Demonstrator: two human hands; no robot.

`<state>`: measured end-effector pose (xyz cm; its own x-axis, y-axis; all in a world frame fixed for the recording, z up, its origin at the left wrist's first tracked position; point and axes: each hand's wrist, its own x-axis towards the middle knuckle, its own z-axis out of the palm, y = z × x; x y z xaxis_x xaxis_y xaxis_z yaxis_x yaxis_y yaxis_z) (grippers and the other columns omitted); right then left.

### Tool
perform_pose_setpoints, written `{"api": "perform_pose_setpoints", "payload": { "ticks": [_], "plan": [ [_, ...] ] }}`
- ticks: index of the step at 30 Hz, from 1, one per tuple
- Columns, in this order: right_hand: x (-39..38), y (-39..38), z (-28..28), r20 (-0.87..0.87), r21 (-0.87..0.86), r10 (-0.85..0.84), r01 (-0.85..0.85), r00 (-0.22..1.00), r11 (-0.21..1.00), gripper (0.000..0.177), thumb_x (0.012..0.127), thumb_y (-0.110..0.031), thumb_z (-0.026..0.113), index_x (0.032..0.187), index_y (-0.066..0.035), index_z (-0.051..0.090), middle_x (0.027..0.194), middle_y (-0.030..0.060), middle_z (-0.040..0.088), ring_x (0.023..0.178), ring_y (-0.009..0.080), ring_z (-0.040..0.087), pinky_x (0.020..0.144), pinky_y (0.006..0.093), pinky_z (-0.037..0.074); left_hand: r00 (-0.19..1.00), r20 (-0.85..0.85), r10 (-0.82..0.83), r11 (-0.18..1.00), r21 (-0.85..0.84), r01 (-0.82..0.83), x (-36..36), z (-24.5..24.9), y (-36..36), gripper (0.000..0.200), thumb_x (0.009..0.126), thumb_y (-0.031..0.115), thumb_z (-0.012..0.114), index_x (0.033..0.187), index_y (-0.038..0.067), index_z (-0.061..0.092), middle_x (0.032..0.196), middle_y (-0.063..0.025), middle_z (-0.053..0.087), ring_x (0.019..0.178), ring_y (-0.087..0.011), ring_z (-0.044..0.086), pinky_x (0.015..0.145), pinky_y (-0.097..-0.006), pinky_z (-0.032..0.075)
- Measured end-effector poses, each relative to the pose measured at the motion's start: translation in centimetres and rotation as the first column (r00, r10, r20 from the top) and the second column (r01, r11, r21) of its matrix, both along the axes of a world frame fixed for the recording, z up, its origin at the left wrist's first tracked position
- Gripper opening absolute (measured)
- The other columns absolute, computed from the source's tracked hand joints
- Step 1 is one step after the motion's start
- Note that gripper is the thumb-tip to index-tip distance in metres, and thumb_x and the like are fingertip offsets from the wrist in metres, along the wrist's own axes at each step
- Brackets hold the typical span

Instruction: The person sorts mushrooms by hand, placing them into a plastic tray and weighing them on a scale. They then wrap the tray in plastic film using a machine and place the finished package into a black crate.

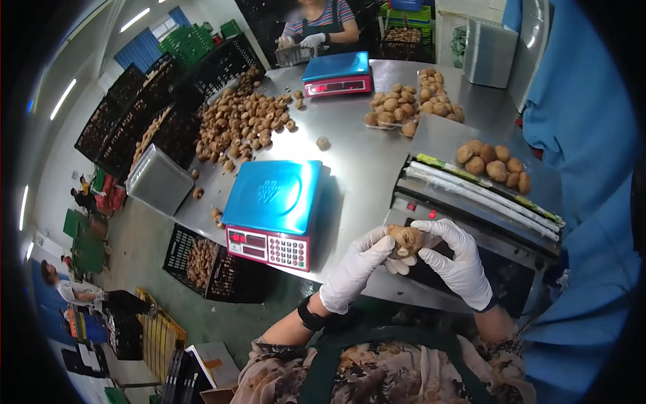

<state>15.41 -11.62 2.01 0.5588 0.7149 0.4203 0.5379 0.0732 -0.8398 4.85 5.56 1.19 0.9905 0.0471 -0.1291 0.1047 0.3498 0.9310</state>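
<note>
A brown mushroom [406, 240], seemingly a shiitake with its pale stem side showing, is held up in front of my body. My left hand [362, 264], in a white glove, pinches it from the left. From the other side, the gloved fingers of my right hand [459, 261] close around its right edge. Just beyond my hands sits a film-wrapping machine [471, 232] with rolls of plastic film [481, 198]. To the left stands a scale with a blue pan [274, 195] and a red keypad base; nothing lies on the pan.
Loose mushrooms [242, 118] are heaped at the table's far left. Packed mushrooms [390, 106] stand at the back right, with another group [494, 163] behind the wrapper. A co-worker [323, 27] is across the table behind a second scale [338, 73]. A black crate [202, 262] is below left.
</note>
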Motion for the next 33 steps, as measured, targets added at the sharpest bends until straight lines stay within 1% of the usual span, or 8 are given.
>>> {"api": "perform_pose_setpoints", "payload": {
  "ticks": [3, 7, 10, 13, 19, 23, 30, 33],
  "plan": [
    [-3.0, 3.1, 0.6, 0.001, -0.046, -0.011, 0.011, 1.0, 0.999, 0.04, 0.079, -0.011, 0.07, 0.116, -0.003, 0.058, 0.087, 0.008, 0.06, 0.077, 0.0177, 0.062, 0.072, 0.0285, 0.049, 0.999, 0.0, 0.046, 0.998, -0.038, -0.046, -2.5, -0.5, 2.5, 0.053, 0.09, 0.046, 0.054, 0.116, -0.001, 0.052, 0.095, -0.0085, 0.063, 0.079, -0.0142, 0.061, 0.077, -0.0273, 0.048],
    [-6.9, 8.4, -0.2, 0.228, -0.11, -0.06, 0.087, 0.972, 0.99, 0.042, 0.077, -0.007, 0.07, 0.117, -0.002, 0.056, 0.085, 0.0095, 0.06, 0.076, 0.0176, 0.063, 0.068, 0.0286, 0.05, 0.987, 0.04, 0.156, 0.985, -0.076, -0.153, -6.8, -1.4, 7.9, 0.033, 0.09, 0.021, 0.059, 0.116, 0.001, 0.054, 0.096, -0.0067, 0.064, 0.078, -0.0093, 0.06, 0.076, -0.0236, 0.047],
    [-10.3, 12.3, -2.3, 0.131, -0.169, -0.023, 0.045, 0.991, 0.985, 0.043, 0.078, -0.005, 0.069, 0.118, -0.003, 0.056, 0.088, 0.0096, 0.061, 0.076, 0.0187, 0.062, 0.068, 0.03, 0.051, 0.818, 0.377, 0.434, 0.669, 0.473, -0.573, -10.4, -2.8, 12.8, 0.05, 0.072, 0.013, 0.077, 0.116, 0.005, 0.056, 0.101, -0.0039, 0.063, 0.086, -0.0139, 0.062, 0.078, -0.0272, 0.049],
    [-13.2, 16.6, -3.2, 0.027, -0.234, 0.042, -0.035, 0.999, 0.972, 0.044, 0.077, -0.004, 0.069, 0.119, -0.003, 0.056, 0.092, 0.0096, 0.062, 0.077, 0.0186, 0.062, 0.071, 0.0296, 0.05, 0.79, 0.458, 0.409, 0.504, 0.608, -0.613, -14.2, -4.0, 17.9, 0.057, 0.067, 0.007, 0.078, 0.119, 0.003, 0.055, 0.106, -0.0089, 0.061, 0.094, -0.0175, 0.061, 0.086, -0.0281, 0.047],
    [-17.2, 24.7, -2.7, -0.034, -0.231, 0.182, -0.185, 0.983, 0.955, 0.045, 0.076, -0.005, 0.07, 0.12, -0.004, 0.055, 0.099, 0.0104, 0.061, 0.081, 0.0186, 0.062, 0.074, 0.029, 0.05, 0.678, 0.556, 0.481, 0.314, 0.613, -0.725, -19.6, -4.1, 22.9, 0.055, 0.066, 0.011, 0.08, 0.115, 0.006, 0.057, 0.098, -0.0086, 0.062, 0.085, -0.0193, 0.062, 0.074, -0.0295, 0.05],
    [-18.6, 28.8, -1.4, 0.331, -0.148, 0.193, -0.151, 0.924, 0.977, 0.047, 0.069, -0.008, 0.075, 0.113, -0.008, 0.06, 0.108, 0.0111, 0.057, 0.093, 0.0277, 0.059, 0.079, 0.0355, 0.05, 0.639, 0.59, 0.494, 0.127, 0.678, -0.724, -21.7, -4.0, 24.4, 0.053, 0.063, 0.014, 0.081, 0.11, 0.007, 0.058, 0.09, -0.0105, 0.062, 0.081, -0.0257, 0.063, 0.071, -0.0318, 0.05],
    [-18.1, 33.4, -2.9, 0.399, -0.063, 0.23, -0.224, 0.887, 0.973, 0.029, 0.07, -0.008, 0.074, 0.098, -0.012, 0.067, 0.094, 0.0047, 0.062, 0.082, 0.0239, 0.059, 0.069, 0.0329, 0.049, 0.704, 0.434, 0.563, 0.315, 0.675, -0.668, -21.6, -5.6, 26.1, 0.049, 0.066, 0.02, 0.08, 0.109, 0.007, 0.06, 0.091, -0.0101, 0.065, 0.081, -0.0254, 0.065, 0.072, -0.0318, 0.052],
    [-16.2, 34.5, -4.0, 0.348, -0.028, 0.221, -0.225, 0.911, 0.974, 0.022, 0.073, -0.008, 0.072, 0.094, -0.013, 0.067, 0.091, 0.0024, 0.063, 0.077, 0.0217, 0.059, 0.065, 0.032, 0.048, 0.82, 0.361, 0.444, 0.447, 0.704, -0.552, -20.7, -4.9, 27.4, 0.057, 0.069, 0.019, 0.079, 0.12, 0.007, 0.056, 0.099, -0.0112, 0.063, 0.086, -0.0232, 0.064, 0.075, -0.03, 0.05]
  ]
}}
